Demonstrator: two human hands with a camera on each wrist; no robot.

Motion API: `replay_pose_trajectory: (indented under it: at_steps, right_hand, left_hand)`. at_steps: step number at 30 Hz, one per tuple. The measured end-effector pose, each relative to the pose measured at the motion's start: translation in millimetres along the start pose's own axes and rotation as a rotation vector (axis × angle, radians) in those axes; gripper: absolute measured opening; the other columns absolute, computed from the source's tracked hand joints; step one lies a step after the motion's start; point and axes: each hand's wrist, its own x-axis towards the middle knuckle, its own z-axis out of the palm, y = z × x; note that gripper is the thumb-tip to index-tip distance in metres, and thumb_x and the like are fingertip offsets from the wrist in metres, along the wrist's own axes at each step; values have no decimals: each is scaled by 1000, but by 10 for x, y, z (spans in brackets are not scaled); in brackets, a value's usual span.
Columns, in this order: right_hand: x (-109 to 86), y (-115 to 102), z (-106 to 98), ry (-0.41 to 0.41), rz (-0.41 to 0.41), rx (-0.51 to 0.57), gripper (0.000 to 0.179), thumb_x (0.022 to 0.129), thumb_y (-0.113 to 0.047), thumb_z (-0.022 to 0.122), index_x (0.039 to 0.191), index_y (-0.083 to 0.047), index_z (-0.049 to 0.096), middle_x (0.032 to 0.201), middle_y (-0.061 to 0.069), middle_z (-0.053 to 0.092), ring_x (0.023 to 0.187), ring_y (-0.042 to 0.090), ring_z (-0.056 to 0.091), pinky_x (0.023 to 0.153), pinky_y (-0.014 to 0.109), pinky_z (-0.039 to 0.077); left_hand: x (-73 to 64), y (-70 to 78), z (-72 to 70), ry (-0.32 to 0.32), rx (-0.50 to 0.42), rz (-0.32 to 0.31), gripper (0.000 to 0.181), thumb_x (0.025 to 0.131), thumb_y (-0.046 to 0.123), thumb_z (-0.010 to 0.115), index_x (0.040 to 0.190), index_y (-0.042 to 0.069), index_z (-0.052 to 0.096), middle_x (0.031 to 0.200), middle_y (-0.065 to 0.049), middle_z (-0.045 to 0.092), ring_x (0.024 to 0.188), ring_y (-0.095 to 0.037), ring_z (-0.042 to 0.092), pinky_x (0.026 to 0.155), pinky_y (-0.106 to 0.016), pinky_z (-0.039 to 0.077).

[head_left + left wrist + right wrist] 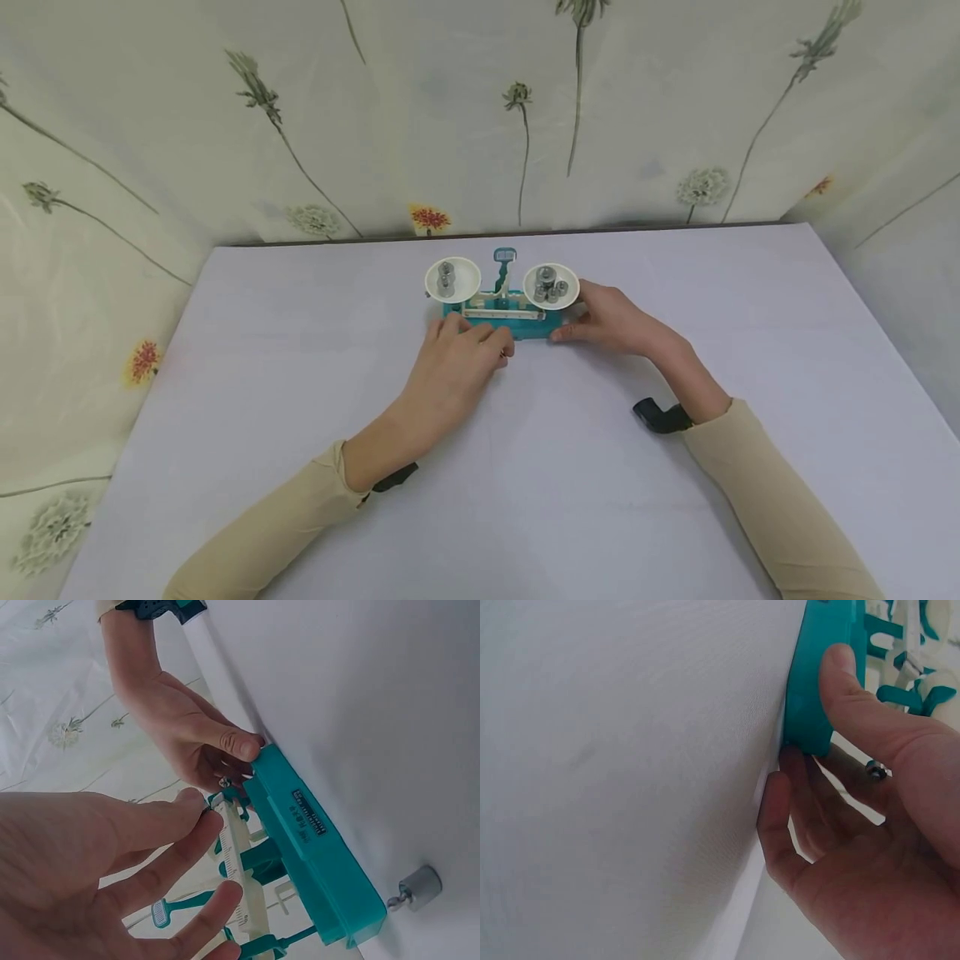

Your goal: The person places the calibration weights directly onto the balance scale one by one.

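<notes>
A teal balance scale [525, 327] stands near the table's back edge. Its left pan [468, 275] holds metal weights [446, 279]; more weights [547, 279] sit in the right pan [573, 292]. In front of the base is my left hand [453, 375]. In the left wrist view its thumb and index finger pinch a small dark piece [208, 809], mostly hidden, by one end of the white graduated beam [232, 851]. My right hand [618, 321] grips the right end of the base, thumb on the front face [844, 664] and fingers at the end.
A metal weight with a knob [421, 888] lies on the table beside the base in the left wrist view. White cloth [525, 467] covers the table, and a flowered curtain [420, 125] hangs behind it. Dark straps [660, 415] are on my wrists.
</notes>
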Motion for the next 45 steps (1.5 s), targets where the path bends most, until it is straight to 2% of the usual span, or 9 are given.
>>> replay_pose_trajectory:
  at_steps: [5,12,17,24,29,36,45]
  right_hand:
    - [-17,12,16,-2,2,2,75,92,-22,88,155,-6,50,148,16,65,138,37,63,110,57,56]
    - [-27,5,17,3,-3,-5,75,92,-22,88,155,-6,50,147,16,65,137,36,63,109,57,56]
    - [-27,-6,12,3,0,-5,74,92,-21,88,154,-5,50,147,17,66,136,36,64,108,57,57]
    - [-22,-13,3,3,-4,2,77,92,-20,88,156,-5,48,150,18,64,139,38,62,108,56,57]
    - [-14,-16,-2,-3,-4,5,77,92,-21,88,156,-5,48,151,17,63,141,38,61,109,57,57]
    - [-9,-22,-11,-5,-3,6,76,92,-21,87,156,-5,48,150,17,64,141,38,61,110,57,56]
    - [-12,-32,-19,-13,1,7,75,92,-20,87,155,-6,49,150,17,63,143,39,60,111,57,56]
  left_hand:
    - [-2,-11,-20,36,-5,2,6,100,25,78,101,23,73,97,6,81,90,-25,63,82,-38,46]
    - [29,-39,-95,40,-10,1,5,101,24,76,103,21,75,99,3,81,103,-28,69,90,-44,53]
    - [54,-56,-136,52,-12,4,7,101,24,77,105,19,75,100,2,82,100,-29,68,89,-44,53]
    - [82,-73,-173,34,-42,-32,6,103,25,75,107,20,74,102,2,81,107,-30,69,91,-46,53]
    - [119,-104,-194,58,-12,-61,7,103,24,75,109,20,75,107,0,83,106,-29,69,89,-45,54]
    - [147,-135,-223,45,-2,-85,11,104,26,74,114,21,75,112,-1,83,104,-30,67,95,-48,56]
    - [169,-198,-237,84,15,-100,11,103,23,75,113,20,76,111,-2,82,107,-31,67,93,-48,55]
